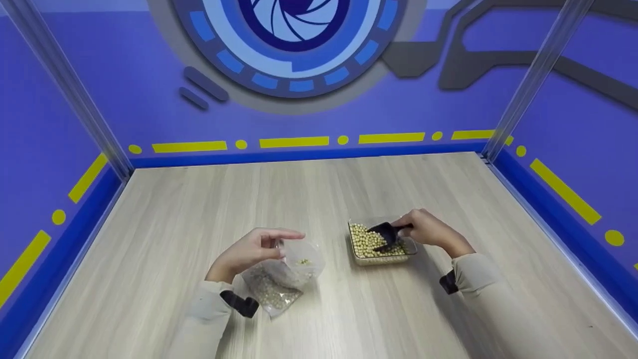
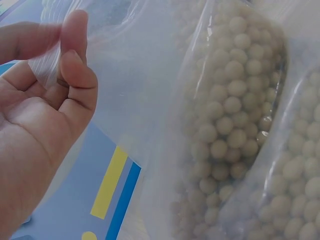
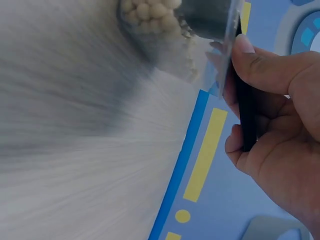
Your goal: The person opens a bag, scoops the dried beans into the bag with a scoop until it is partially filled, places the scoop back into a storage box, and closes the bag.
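Observation:
My left hand (image 1: 247, 253) pinches the upper edge of a clear plastic zip bag (image 1: 271, 291) between thumb and fingers. Round beige beans, likely soybeans (image 2: 235, 90), fill the bag's lower part, which slumps on the table. To the right stands a clear rectangular container (image 1: 381, 261), heaped with the same beans (image 1: 363, 242). My right hand (image 1: 427, 229) grips the handle of a small black scoop (image 1: 383, 230), whose bowl is tilted into the beans. In the right wrist view the scoop's handle (image 3: 246, 112) runs through the curled fingers, beside the container's rim.
Both things stand on a light wood-grain table (image 1: 239, 199), a short gap between them. A blue wall panel (image 1: 299, 124) with yellow markings closes off the back, and similar panels rise at left and right. Each wrist wears a black strap (image 1: 239, 303).

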The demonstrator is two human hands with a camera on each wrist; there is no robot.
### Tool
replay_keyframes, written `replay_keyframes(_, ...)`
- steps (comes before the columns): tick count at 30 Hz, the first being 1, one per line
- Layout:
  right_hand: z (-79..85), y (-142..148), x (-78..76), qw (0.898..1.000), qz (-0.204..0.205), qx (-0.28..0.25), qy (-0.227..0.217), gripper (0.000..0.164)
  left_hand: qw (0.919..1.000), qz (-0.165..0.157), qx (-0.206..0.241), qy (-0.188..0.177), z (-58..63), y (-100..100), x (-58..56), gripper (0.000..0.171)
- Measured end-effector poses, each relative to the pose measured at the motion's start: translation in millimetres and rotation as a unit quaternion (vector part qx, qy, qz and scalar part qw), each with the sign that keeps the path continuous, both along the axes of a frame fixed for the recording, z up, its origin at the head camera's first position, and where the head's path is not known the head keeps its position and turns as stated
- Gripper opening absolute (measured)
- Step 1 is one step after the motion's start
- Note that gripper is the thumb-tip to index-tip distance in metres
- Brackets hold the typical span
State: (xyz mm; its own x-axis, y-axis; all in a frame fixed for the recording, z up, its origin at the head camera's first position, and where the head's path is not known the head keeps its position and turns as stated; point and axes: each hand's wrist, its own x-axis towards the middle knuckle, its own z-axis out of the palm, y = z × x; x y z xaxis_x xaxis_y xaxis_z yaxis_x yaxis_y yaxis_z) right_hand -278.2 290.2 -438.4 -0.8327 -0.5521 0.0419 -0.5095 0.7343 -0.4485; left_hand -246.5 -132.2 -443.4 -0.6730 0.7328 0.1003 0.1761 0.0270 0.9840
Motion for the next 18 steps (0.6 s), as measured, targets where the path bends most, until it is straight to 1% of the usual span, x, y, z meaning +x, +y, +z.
replay_keyframes(3, -4.5, -2.5, 1.4, 1.0, 0.002, -0.012, -0.003, 0.027, 1.0, 0.003, -0.001, -0.008, -0.6, -0.5, 0.4, 0.043)
replay_keyframes(6, -9.3, -5.3, 3.0, 0.999, 0.014, -0.031, -0.004, 0.026, 0.9998, 0.005, 0.002, -0.018, -0.1, -0.4, 0.7, 0.044)
replay_keyframes(9, -14.5, -7.2, 4.2, 0.999, 0.027, -0.044, 0.015, 0.026, 0.9998, 0.004, 0.004, -0.019, 0.6, -0.1, 1.0, 0.044)
replay_keyframes(11, -17.3, -7.2, 5.3, 0.998, 0.027, -0.049, 0.024, 0.026, 0.9997, 0.005, 0.004, -0.022, 0.8, 0.3, 0.8, 0.044)
replay_keyframes(13, -19.6, -7.2, 5.9, 0.998, 0.019, -0.051, 0.023, 0.027, 0.9997, 0.006, 0.003, -0.024, 0.8, 0.5, 0.7, 0.044)
replay_keyframes(14, -20.6, -7.4, 6.2, 0.998, 0.016, -0.052, 0.02, 0.027, 0.9997, 0.006, 0.004, -0.026, 0.6, 0.6, 0.7, 0.044)
replay_keyframes(15, -21.6, -7.2, 6.2, 0.999, 0.009, -0.053, 0.008, 0.028, 0.9996, 0.005, 0.004, -0.027, 0.4, 0.6, 0.6, 0.044)
replay_keyframes(18, -23.6, -6.6, 6.7, 0.999, 0.006, -0.049, -0.002, 0.029, 0.9996, 0.002, 0.01, -0.025, -0.8, 0.6, 0.4, 0.044)
